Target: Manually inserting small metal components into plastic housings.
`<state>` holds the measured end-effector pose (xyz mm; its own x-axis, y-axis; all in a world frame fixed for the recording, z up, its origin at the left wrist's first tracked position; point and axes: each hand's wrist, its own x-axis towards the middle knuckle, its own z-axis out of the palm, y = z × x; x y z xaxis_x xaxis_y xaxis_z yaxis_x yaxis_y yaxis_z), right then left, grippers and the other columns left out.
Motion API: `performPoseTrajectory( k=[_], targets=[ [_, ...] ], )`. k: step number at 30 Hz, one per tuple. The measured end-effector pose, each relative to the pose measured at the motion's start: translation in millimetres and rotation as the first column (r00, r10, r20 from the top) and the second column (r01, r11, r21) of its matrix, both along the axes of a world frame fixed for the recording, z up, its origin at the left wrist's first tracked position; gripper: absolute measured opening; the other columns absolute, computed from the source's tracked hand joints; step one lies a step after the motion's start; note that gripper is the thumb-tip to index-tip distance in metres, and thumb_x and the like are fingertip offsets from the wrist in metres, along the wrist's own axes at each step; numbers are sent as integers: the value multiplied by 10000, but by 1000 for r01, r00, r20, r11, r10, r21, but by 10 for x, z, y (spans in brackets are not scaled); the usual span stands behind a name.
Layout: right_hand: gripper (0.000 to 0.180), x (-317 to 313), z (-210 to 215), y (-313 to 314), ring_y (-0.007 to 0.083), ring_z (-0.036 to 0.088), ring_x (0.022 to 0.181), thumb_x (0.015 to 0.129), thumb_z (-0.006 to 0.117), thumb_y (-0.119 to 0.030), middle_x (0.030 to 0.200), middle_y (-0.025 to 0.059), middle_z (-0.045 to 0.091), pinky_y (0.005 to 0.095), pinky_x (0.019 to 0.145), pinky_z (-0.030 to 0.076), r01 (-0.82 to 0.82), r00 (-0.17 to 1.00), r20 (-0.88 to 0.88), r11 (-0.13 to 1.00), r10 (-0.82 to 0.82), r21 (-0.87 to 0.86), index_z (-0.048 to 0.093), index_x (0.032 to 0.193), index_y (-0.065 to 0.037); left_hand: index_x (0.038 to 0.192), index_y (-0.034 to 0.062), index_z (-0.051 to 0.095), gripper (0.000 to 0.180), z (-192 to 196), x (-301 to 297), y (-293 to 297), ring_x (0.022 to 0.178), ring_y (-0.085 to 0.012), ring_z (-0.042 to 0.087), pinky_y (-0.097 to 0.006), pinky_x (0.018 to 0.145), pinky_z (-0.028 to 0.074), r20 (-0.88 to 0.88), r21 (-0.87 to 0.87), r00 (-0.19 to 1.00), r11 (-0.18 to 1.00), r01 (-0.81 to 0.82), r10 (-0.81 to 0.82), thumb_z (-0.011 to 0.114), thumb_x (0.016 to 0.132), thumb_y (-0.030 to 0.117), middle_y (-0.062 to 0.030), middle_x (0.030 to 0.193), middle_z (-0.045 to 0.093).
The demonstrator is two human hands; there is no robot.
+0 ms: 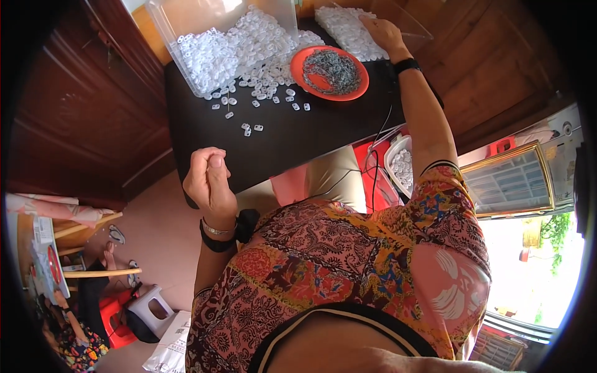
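My left hand [211, 181] is raised over the near left edge of the black table [292, 140]. Its fingers are curled in with the thumb pressed against them, and whatever they may hold is hidden. At the far right, my right hand [384, 36] reaches over a clear plastic container [418, 30] beside a heap of small white pieces [348, 30]. Its fingers are bent down and partly hidden. Between the heaps sits an orange-red plate [298, 65] with a pile of small grey metal parts [336, 69]. Loose white two-holed pieces [256, 103] lie scattered toward the middle.
A large clear bin [163, 38] tipped open at the back left spills white pieces. Right of my legs stands a white tub [390, 155] of similar pieces. A dark cable [380, 133] hangs over the table edge. Another person [81, 339] sits at lower left near a grey stool [149, 308].
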<state>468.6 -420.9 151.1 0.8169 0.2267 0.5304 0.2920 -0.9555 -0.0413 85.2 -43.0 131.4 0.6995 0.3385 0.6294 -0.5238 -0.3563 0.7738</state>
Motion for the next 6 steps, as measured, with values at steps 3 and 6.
performPoseTrajectory(
  k=[3,6],
  targets=[
    [521,-445,170,167,318,628,931,872,471,-566,870,125,685,414,785,478,-160,985,-35,973,168,164,699,868,-97,862,-28,573,193,15,-13,-54,528,-66,427,-219,492,318,-39,2,999,1000,25,-25,471,929,121,-24,610,496],
    [491,-616,258,253,316,635,906,855,486,-582,865,90,702,401,847,461,-2,996,-87,1000,0,-13,703,913,-145,854,-17,584,182,-6,7,-74,509,-65,440,-217,472,324,-27,19,999,1000,21,-21,491,925,123,-27,634,518]
  ],
)
